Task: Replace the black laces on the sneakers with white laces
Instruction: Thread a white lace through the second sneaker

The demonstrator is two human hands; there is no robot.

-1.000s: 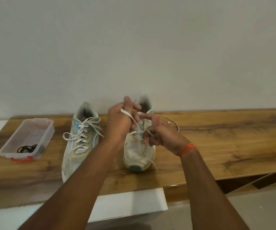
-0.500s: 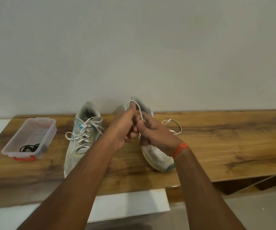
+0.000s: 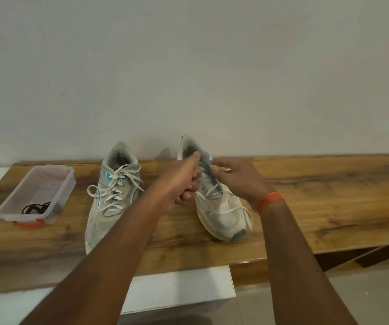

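Two sneakers stand on the wooden worktop, heels toward its far edge by the wall. The left sneaker is fully laced with a white lace whose loose ends spill over both sides. The right sneaker stands near the middle of the worktop, its toe angled toward the near edge, with its own white lace threaded through the lower eyelets and one end trailing over the toe.

The left hand is at the inner side of the right sneaker, fingers curled tight around the lace there, thumb stretched up toward the collar. The right hand lies over the sneaker's outer side, fingers loosely bent near the tongue; I cannot tell whether they pinch anything. An orange band circles that wrist.

At the worktop's left end sits a clear plastic box holding the black laces.
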